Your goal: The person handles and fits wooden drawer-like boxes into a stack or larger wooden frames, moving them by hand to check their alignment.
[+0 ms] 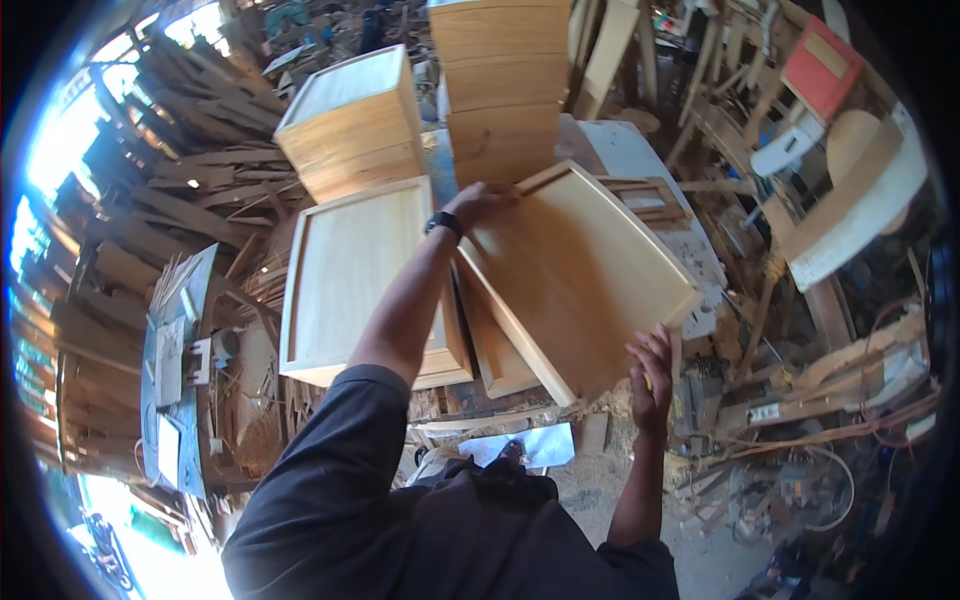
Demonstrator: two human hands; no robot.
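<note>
A shallow, open wooden box (580, 270) lies tilted in front of me, its inner side facing up. My left hand (482, 205) is closed over the rim at the box's far left corner. At the near right corner, my right hand (650, 375) has its fingers apart; the fingertips are at the box's edge, and I cannot tell whether they press on it. Under the box's left side, part of another wooden piece (497, 350) shows. A pale wooden box with a rimmed panel (355, 275) stands just to the left, below my left forearm.
A tall stack of wooden boxes (505, 90) stands behind, with another box stack (355, 130) to its left. Scrap boards (190, 200) are piled at the left. A red-topped piece (822, 68) and loose timber crowd the right. A small wooden frame (650, 200) lies behind the box.
</note>
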